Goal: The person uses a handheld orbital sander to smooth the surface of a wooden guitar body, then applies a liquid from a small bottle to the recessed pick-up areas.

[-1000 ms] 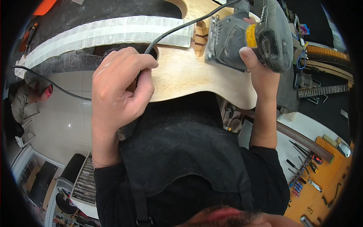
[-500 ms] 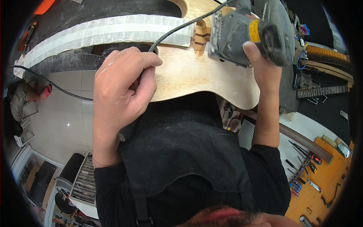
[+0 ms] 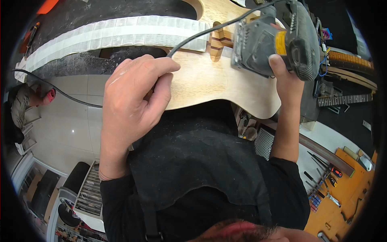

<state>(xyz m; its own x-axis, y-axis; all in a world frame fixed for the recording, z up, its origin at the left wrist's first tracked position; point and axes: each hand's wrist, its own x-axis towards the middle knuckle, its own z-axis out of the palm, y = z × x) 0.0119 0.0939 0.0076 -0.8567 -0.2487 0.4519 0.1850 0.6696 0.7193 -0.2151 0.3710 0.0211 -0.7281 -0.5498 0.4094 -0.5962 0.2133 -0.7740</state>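
**A:** What have I got in the grip?

**B:** My right hand (image 3: 284,78) is wrapped around a grey electric sander (image 3: 274,42) with a yellow band, its pad flat on the unfinished wooden guitar body (image 3: 217,80). My left hand (image 3: 131,101) is curled at the body's near edge, fingers closed on the black power cord (image 3: 209,30) that runs up to the sander.

**A:** And where does the body sit?

**B:** On a dark, dusty workbench (image 3: 80,16), lying across it just in front of my black apron (image 3: 193,161). A long white padded strip (image 3: 113,36) runs along the bench beside it.

**A:** The room?

**B:** Pale tiled floor (image 3: 68,125) to my left. To my right, 2 guitar necks (image 3: 346,99) lie on a dark surface, and below them an orange board (image 3: 346,189) carries a row of small hand tools (image 3: 322,185).

**A:** Any containers?

**B:** A rack of shallow drawers (image 3: 90,193) at lower left; I cannot tell what is in them.
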